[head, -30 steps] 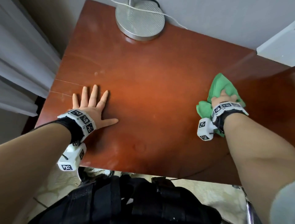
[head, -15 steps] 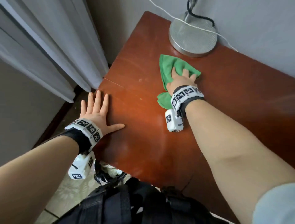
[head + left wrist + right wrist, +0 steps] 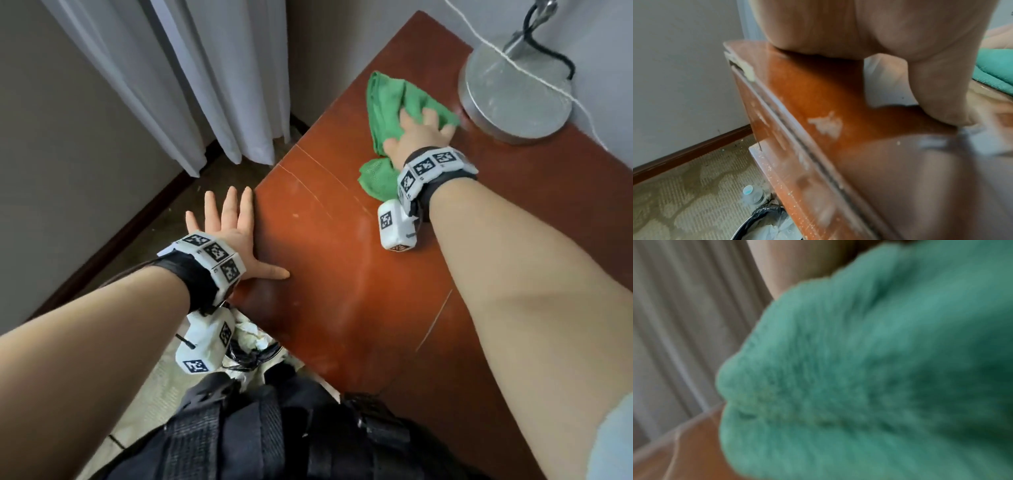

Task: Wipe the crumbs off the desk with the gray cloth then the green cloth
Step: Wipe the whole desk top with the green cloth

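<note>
The green cloth [image 3: 383, 102] lies bunched on the reddish-brown desk [image 3: 342, 274], at the back near the lamp base. My right hand [image 3: 418, 133] presses down on it with the fingers spread over the fabric; the cloth [image 3: 879, 369] fills the blurred right wrist view. My left hand [image 3: 226, 222] lies flat at the desk's left edge, thumb on the top and fingers reaching past the edge. The left wrist view shows the palm [image 3: 838, 24] resting on the wood, with pale specks and patches [image 3: 826, 125] near the edge. No gray cloth is in view.
A round metal lamp base [image 3: 513, 99] with cords stands at the back right, just beside the cloth. White curtains [image 3: 191, 78] hang left of the desk. A lined waste bin [image 3: 764, 224] and a plastic bottle [image 3: 752, 194] sit on the carpet below the front left corner.
My right hand has swept the green cloth from the desk's right side across to the back beside the lamp base. My left hand has slid left, its fingers now past the edge.
</note>
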